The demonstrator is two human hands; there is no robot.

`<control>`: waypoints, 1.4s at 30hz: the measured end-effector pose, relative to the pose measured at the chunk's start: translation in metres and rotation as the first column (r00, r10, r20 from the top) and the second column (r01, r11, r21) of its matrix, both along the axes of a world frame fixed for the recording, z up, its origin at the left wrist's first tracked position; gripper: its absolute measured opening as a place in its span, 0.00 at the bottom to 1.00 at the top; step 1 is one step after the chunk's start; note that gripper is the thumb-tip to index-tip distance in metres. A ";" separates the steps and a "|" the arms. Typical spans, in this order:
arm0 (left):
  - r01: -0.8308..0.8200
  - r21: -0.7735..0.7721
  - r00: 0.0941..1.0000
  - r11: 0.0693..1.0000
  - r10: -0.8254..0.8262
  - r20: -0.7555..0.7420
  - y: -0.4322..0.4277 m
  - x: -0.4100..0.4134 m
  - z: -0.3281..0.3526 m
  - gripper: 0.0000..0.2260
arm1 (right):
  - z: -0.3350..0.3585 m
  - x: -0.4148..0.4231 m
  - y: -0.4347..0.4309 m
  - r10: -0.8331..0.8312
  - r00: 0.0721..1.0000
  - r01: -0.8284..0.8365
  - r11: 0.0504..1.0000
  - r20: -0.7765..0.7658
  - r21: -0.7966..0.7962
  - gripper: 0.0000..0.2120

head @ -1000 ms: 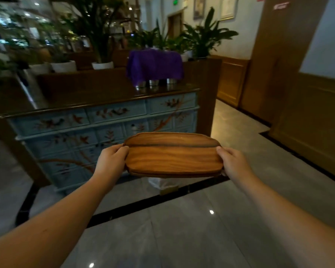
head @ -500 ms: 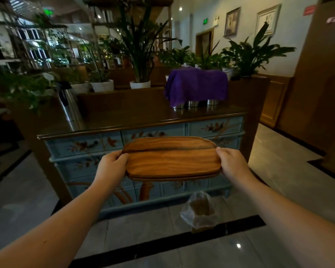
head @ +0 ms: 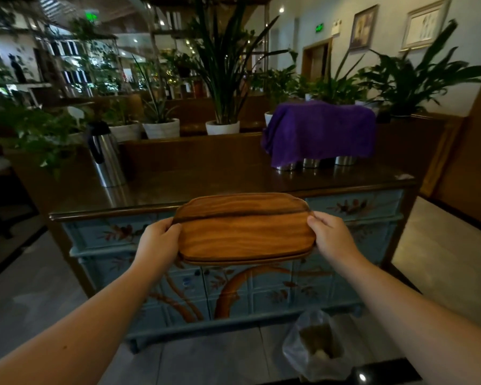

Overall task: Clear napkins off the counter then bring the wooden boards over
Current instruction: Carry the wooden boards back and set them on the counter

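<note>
Wooden boards [head: 243, 227]: a stack, at least two judging by the doubled edge along the near side and the dark seam across the top; exact count can't be told. Held level in the air, just in front of the counter's near edge and about level with its top, not touching it.

Left hand [head: 157, 241] clamps the stack's left short end, thumb over the top, fingers curled together underneath and out of view. Right hand [head: 331, 237] clamps the right short end, fingertips [head: 313, 219] pressed together on the top edge, thumb hidden.

Counter [head: 206, 184]: dark glossy top over a blue painted drawer front. No napkins visible on it, so the clearing part looks done; step in hand is delivering the boards.

On the counter: steel thermos [head: 104, 155] at far left, purple cloth [head: 318, 132] draped over metal cups at far right. The middle stretch between them is bare, straight ahead of the boards.

To do it well, my read: keep both end grips even so the upper board doesn't slide along the seam, lift slightly to clear the counter lip, set down flat in the bare middle, well apart from thermos and cloth. Glossy top may let the stack skid, so lower it rather than push.

Bagged bin [head: 315, 348] on the floor below the counter's front, right of centre; mind the feet there.
</note>
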State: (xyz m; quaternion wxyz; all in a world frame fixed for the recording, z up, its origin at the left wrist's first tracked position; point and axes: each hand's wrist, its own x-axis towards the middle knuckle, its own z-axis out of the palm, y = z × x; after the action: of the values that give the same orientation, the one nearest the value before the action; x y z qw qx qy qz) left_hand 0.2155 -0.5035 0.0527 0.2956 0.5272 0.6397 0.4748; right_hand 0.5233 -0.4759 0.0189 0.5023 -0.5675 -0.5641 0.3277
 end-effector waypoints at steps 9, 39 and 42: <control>-0.067 -0.053 0.997 0.996 0.069 0.032 0.160 -0.021 -0.001 0.13 | -0.003 -0.021 0.186 0.106 0.994 -0.105 0.994 0.034 -0.038 0.20; 0.076 -0.339 0.996 0.938 -0.088 -0.019 0.539 -0.180 -0.059 0.08 | -0.025 -0.158 0.507 0.106 0.987 -0.053 0.928 0.124 -0.370 0.09; 0.074 -0.367 0.995 0.927 -0.091 -0.030 0.560 -0.180 -0.064 0.08 | -0.033 -0.161 0.527 0.111 0.984 -0.044 0.905 0.137 -0.422 0.10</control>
State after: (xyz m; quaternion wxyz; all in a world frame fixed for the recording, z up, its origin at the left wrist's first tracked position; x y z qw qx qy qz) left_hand 0.0352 0.0564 -0.0116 0.3932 0.5002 0.7007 0.3227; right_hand 0.3622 0.0510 -0.0143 0.3097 -0.6629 -0.5410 0.4147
